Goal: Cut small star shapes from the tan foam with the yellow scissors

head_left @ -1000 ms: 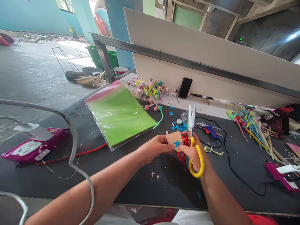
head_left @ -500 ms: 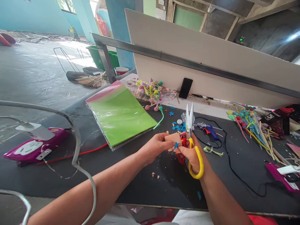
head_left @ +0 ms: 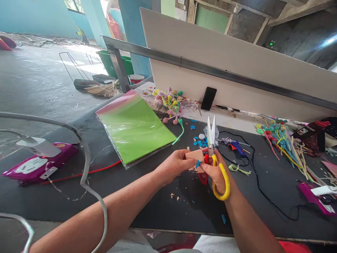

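Note:
My left hand pinches a peach-coloured piece of paper or card between thumb and fingers. A small blue star-like cutout lies against it, between my two thumbs. My right hand carries scissors with yellow handles, their blades slightly apart and pointing up and away from me. Its thumb and fingertips also touch the blue cutout. Behind and below my fingers is a red object, mostly hidden. Blue scraps and a white round disc lie just beyond my hands on the dark table.
Wrapped green and pink sheets lie left. A blue glue gun with black cord is right, near bunched fuzzy stems. A black phone leans on the white board. A grey cable crosses my left forearm. Purple power strips flank the table.
My right hand and the scissors have tilted slightly, the blade tips shifting a little left. The paper and the blue cutout stay between my hands, almost unmoved.

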A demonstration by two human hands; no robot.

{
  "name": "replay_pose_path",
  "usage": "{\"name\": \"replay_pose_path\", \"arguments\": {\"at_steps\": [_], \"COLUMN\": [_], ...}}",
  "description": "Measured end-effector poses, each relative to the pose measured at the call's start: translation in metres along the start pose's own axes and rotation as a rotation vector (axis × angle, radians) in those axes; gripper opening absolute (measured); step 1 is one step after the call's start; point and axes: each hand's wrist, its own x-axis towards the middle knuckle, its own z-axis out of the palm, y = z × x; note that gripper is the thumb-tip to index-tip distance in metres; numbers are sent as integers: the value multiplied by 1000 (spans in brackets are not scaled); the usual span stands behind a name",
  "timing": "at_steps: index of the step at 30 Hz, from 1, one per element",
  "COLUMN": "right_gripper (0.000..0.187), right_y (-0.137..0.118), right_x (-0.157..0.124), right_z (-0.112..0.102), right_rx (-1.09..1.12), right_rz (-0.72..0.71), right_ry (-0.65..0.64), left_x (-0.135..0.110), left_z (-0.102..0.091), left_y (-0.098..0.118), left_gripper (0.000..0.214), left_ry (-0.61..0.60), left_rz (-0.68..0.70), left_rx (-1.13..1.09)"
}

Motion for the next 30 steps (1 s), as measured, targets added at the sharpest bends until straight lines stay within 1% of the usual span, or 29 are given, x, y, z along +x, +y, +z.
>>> {"name": "replay_pose_path", "arguments": {"at_steps": [6, 9, 14, 18, 22, 25, 28, 30], "right_gripper": [45, 46, 41, 41, 33, 32, 33, 32], "right_y": [5, 5, 1, -1, -1, -1, -2, -2], "right_x": [5, 5, 1, -2, -2, -1, -1, -1], "right_z": [-3, -4, -2, -1, -4, -4, -5, -6], "right_rx": [-54, -49, -59, -31, 46, 109, 125, 128], "right_rz": [-20, -29, -13, -14, -27, -68, -102, -102], "right_ry": [54, 51, 36, 12, 21, 36, 17, -10], "left_x": [-1, -1, 1, 2, -1, -5, -9, -10], "left_z": [-1, -1, -1, -2, -5, -8, -14, -19], "left_y": [5, 5, 2, 1, 8, 17, 22, 23], "left_gripper": [31, 35, 32, 30, 36, 34, 25, 33], "left_ry": [-23, -48, -73, -91, -155, -254, -369, -406], "left_rz": [-32, -46, -46, -55, -101, -139, -46, 31], "left_rx": [-34, -62, -30, -29, -156, -265, -318, -320]}}
